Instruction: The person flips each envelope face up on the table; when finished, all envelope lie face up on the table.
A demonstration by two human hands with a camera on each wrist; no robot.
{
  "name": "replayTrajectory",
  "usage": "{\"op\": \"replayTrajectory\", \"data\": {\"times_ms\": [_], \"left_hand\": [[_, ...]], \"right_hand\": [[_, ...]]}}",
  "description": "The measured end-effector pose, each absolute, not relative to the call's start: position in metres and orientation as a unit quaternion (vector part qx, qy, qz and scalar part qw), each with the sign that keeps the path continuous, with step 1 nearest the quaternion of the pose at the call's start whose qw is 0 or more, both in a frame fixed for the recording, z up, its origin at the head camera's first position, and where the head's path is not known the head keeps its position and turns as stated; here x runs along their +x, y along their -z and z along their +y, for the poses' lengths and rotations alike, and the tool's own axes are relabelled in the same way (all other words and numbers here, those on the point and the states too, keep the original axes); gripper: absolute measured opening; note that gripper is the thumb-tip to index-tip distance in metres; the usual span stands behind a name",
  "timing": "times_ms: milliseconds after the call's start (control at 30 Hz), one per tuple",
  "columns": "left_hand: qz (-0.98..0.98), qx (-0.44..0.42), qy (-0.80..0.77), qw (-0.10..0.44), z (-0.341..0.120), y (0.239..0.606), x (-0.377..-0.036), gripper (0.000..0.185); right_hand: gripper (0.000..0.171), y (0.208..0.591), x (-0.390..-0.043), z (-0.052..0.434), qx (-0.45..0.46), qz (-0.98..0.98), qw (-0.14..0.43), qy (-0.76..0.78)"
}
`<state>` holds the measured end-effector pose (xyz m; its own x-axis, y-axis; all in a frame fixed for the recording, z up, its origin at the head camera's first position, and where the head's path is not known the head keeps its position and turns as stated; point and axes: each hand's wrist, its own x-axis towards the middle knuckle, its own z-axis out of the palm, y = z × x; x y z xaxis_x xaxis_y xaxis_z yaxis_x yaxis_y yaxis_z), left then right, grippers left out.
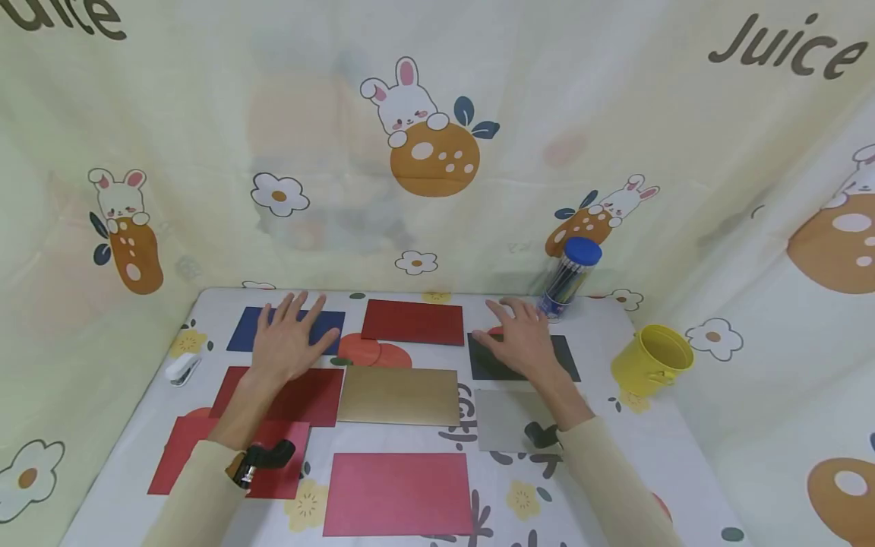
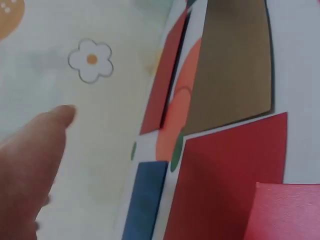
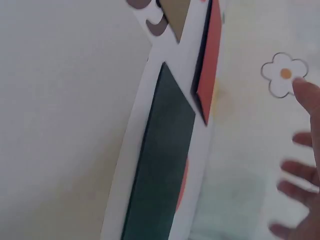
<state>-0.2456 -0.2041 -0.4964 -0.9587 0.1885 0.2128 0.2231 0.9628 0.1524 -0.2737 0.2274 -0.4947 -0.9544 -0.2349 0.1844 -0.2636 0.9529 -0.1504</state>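
Observation:
In the head view my left hand [image 1: 287,342], its fingers spread, is over a blue rectangular card [image 1: 241,334]. My right hand [image 1: 522,338] is over a dark green card [image 1: 494,363], fingers spread and slightly bent. Both wrist views show the hands raised apart from the cards, holding nothing. Between them lie a dark red card [image 1: 413,322] and a gold card [image 1: 399,396]. Nearer me are another red card [image 1: 314,396], a bright red one [image 1: 181,456] overlapping it, a pink one [image 1: 399,494] and a grey one [image 1: 502,422], partly hidden by the right forearm.
A clear tub of pencils with a blue lid [image 1: 582,251] stands at the back right. Near the right edge is a yellow bucket [image 1: 625,368]. A white stapler [image 1: 181,369] lies at the left edge. A printed curtain [image 1: 321,99] hangs behind the table.

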Motion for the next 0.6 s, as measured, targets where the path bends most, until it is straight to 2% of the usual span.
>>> {"op": "replayTrajectory", "data": {"times_ms": [133, 267, 400, 600], "left_hand": [[-0.971, -0.182, 0.138, 0.065, -0.198, 0.494, -0.227, 0.067], [-0.945, -0.243, 0.218, -0.009, -0.189, 0.497, -0.205, 0.052], [-0.918, -0.265, 0.28, -0.097, -0.182, 0.507, -0.186, 0.045], [-0.884, -0.283, 0.312, -0.202, -0.187, 0.525, -0.169, 0.043]], "right_hand": [[0.065, 0.491, -0.256, 0.229, 0.19, -0.97, 0.037, -0.145], [0.061, 0.493, -0.237, 0.227, 0.217, -0.955, -0.052, -0.196], [0.055, 0.503, -0.219, 0.222, 0.231, -0.936, -0.132, -0.231], [0.039, 0.525, -0.198, 0.214, 0.263, -0.921, -0.184, -0.22]]}}
